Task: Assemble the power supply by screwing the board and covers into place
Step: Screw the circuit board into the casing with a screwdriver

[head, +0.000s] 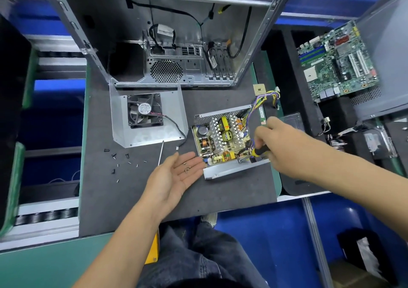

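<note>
Head view: right hand [272, 143] grips screwdriver [260, 151] over board [223, 139] seated in its tray; beside it, flat left hand [176, 175] carries 4 screws [187, 168]; fan cover [146, 115] remains unfitted.

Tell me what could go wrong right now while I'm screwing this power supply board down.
The left hand lies open and flat with loose screws on the palm; a tilt could spill them onto the mat among the scattered screws. The right hand holds the screwdriver over the crowded board; a slip might hit a component. The wire bundle lies near that corner and could snag.
</note>
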`<state>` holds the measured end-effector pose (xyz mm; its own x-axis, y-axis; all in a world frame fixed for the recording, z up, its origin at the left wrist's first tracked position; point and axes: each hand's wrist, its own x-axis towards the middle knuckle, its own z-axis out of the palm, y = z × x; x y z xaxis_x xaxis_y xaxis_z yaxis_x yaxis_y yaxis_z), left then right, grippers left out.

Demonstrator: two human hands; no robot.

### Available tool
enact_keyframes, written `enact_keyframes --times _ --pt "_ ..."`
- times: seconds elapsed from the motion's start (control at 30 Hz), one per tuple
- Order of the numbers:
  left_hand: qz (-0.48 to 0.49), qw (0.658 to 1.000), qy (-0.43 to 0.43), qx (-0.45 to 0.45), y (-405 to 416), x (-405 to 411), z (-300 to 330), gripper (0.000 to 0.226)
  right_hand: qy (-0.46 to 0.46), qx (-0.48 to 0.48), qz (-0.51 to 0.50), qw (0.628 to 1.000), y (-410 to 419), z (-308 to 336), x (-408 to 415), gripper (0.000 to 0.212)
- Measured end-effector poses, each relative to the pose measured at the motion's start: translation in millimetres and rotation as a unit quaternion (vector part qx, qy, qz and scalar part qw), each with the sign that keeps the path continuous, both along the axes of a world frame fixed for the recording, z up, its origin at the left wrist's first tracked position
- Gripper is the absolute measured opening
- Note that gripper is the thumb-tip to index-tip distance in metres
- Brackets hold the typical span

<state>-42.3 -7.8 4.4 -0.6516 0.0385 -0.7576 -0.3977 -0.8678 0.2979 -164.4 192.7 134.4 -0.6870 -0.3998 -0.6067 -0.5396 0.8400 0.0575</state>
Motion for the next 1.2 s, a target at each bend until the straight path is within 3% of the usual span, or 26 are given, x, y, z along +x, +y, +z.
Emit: enact_keyframes --times 0.07,0.13,0.17,0.33,0.4,0.5,0.57,0.67,0.87,0.97,1.03,1.2 --pt "-0.003 1.0 0.007 0.016 -1.1 0.4 1.2 0.044 0.082 0.031 0.081 0.993 -2.9 0.5 1.9 0.013" --pt "-0.005 1.0 0.014 0.022 -1.9 0.0 1.4 0.044 0.136 0.092 0.147 0.975 -3.9 -2.0 7.1 0.02" --pt "-0.006 1.0 0.017 0.024 -1.9 0.1 1.6 0.044 0.142 0.096 0.138 0.976 -4.0 -0.7 9.3 0.026" --pt "0.003 0.999 0.029 0.019 -3.1 2.1 -1.0 0.04 0.055 0.007 0.111 0.992 4.6 -6.1 8.6 0.018" --pt "0.002 0.999 0.033 0.015 -4.3 3.1 -2.6 0.037 0.085 0.027 0.156 0.984 3.2 -6.6 7.4 0.01" --pt "-0.002 0.999 0.037 -0.006 -4.5 4.1 -5.7 0.032 0.142 0.069 0.141 0.977 2.2 -2.3 8.2 0.015" --pt "-0.008 0.999 0.039 -0.025 -3.3 4.8 -8.3 0.03 0.097 0.068 0.096 0.988 7.9 -5.6 12.6 0.025" --pt "-0.012 0.998 0.038 -0.041 -3.0 6.4 -12.3 0.029 0.047 -0.013 0.064 0.997 11.7 -7.3 9.2 0.023" --pt "-0.003 0.997 0.014 -0.072 -0.6 7.0 -14.6 0.018 0.11 0.076 0.119 0.984 10.1 -8.6 10.7 0.015" --pt "-0.004 0.995 -0.001 -0.097 0.8 7.7 -14.3 0.012 0.087 0.001 0.029 0.996 16.7 -7.4 11.4 0.022" --pt "-0.011 0.993 -0.002 -0.116 -0.5 9.8 -14.9 0.015 0.057 -0.043 0.036 0.997 17.5 -8.7 10.2 0.023" --pt "-0.024 0.991 0.016 -0.128 -1.1 12.2 -14.9 0.014 0.15 0.039 0.067 0.986 13.5 -9.1 11.8 0.027"
